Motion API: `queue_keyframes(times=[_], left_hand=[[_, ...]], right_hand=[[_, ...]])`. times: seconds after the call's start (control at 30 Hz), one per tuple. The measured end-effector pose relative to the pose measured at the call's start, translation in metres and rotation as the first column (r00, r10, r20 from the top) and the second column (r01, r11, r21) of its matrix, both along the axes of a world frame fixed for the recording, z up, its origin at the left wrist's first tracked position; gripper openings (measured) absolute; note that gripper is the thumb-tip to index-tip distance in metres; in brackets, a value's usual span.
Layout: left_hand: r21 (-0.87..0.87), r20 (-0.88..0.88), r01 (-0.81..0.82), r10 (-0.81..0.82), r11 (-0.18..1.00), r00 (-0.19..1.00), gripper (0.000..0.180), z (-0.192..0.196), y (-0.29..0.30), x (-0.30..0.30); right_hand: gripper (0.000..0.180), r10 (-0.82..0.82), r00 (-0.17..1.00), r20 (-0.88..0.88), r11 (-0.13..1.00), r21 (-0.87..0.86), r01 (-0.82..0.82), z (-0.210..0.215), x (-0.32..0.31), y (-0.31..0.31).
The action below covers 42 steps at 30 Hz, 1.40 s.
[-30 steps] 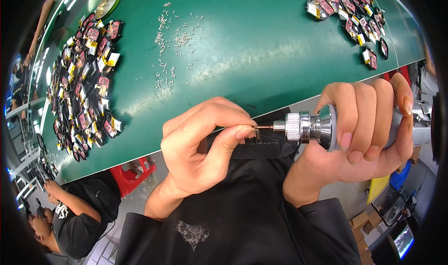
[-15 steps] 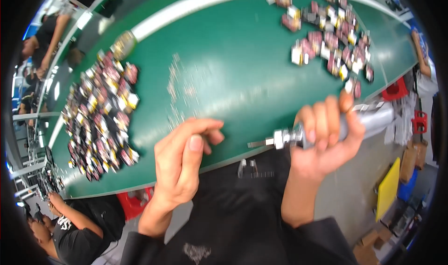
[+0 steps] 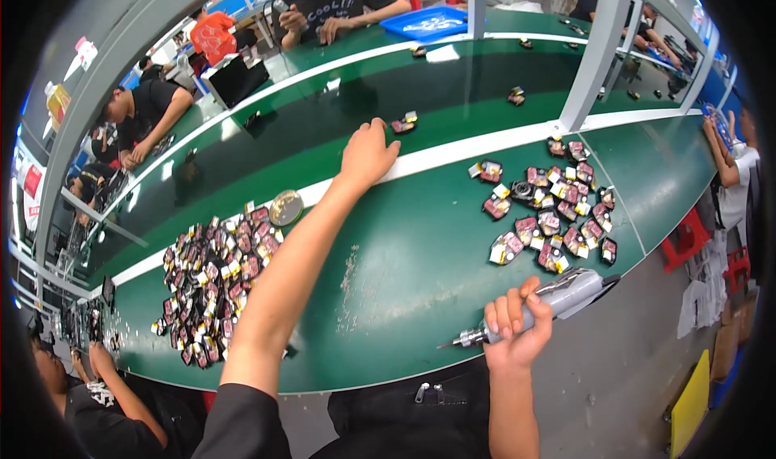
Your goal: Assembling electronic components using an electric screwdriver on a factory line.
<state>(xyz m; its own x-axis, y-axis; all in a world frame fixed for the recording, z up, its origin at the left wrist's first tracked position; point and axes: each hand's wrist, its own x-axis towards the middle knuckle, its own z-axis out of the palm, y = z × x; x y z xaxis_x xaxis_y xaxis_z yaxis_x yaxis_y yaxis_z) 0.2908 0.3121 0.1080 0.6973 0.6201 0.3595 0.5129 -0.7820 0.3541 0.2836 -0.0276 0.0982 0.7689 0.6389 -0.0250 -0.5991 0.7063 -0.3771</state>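
Note:
My left arm stretches across the green table, and my left hand [image 3: 369,153] is over the dark conveyor belt [image 3: 315,107], thumb apart from the fingers and nothing visible in its grasp. Just beyond its fingertips lies a small black and pink assembly [image 3: 404,123] with white and yellow parts. At the table's near edge my right hand [image 3: 517,323] is wrapped round a grey electric screwdriver [image 3: 558,297], its bit pointing left. Scattered small screws [image 3: 349,289] lie on the table between my arms.
A large heap of similar assemblies [image 3: 206,285] covers the table's left, beside a round dish [image 3: 286,207]. Another group [image 3: 558,208] lies at the right. A white rail [image 3: 453,148] and grey frame post [image 3: 598,54] border the belt. Co-workers sit across and at the left.
My left hand has moved forward from the near edge, over the rail to the belt. The view has tilted up to show the belt. The right hand keeps hold of the electric screwdriver.

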Motion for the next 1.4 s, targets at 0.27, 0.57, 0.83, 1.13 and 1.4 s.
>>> queue_keyframes(times=[0.27, 0.57, 0.83, 1.13, 1.4], left_hand=[[0.173, -0.168, -0.023, 0.053, 0.985, 0.984, 0.039, -0.003, 0.013, 0.057], [-0.004, 0.069, 0.571, -0.569, 0.821, 0.819, 0.039, 0.016, -0.042, 0.011], [-0.176, -0.146, 0.865, -0.881, 0.47, 0.449, 0.045, 0.033, -0.168, -0.091], [-0.176, -0.033, 0.645, -0.66, 0.743, 0.751, 0.028, 0.023, -0.182, -0.103], [-0.129, -0.043, 0.614, -0.623, 0.779, 0.781, 0.017, 0.015, -0.195, -0.104]], right_hand=[[0.008, 0.052, 0.999, -0.008, 0.999, -0.014, -0.052, 0.0, 0.001, 0.004], [0.003, 0.11, 0.994, -0.015, 0.993, 0.045, -0.109, -0.003, 0.002, -0.006], [0.009, 0.195, 0.981, -0.01, 0.971, 0.14, -0.191, -0.009, -0.002, -0.02], [0.009, 0.174, 0.984, 0.037, 0.983, 0.043, -0.176, -0.009, -0.027, -0.036], [0.008, 0.204, 0.979, 0.026, 0.979, 0.017, -0.204, -0.012, -0.044, -0.043]])
